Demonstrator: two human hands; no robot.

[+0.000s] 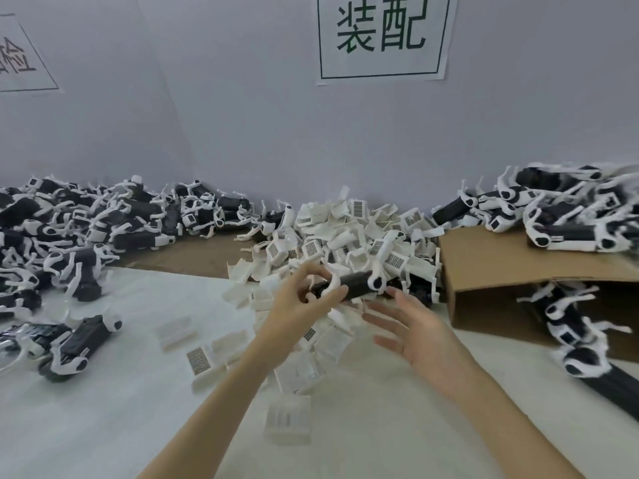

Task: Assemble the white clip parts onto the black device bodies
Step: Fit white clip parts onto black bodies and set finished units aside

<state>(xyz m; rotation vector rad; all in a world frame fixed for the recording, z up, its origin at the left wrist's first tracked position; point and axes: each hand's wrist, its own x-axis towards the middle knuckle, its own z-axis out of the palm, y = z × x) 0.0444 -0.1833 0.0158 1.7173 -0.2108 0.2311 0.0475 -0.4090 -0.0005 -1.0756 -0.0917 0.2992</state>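
Observation:
My left hand grips one end of a black device body held above the table, fingers curled round it beside a white ring-shaped piece. A white end piece with a dark round hole sits at the body's right end. My right hand hovers just below and right of the body, palm up, fingers spread and holding nothing. A heap of loose white clip parts lies behind the hands, with more scattered white clips on the white table sheet.
A big pile of black-and-white devices fills the left side. A brown cardboard box lies on its side at right, with devices on top of it and spilling from it. A wall with a paper sign stands behind.

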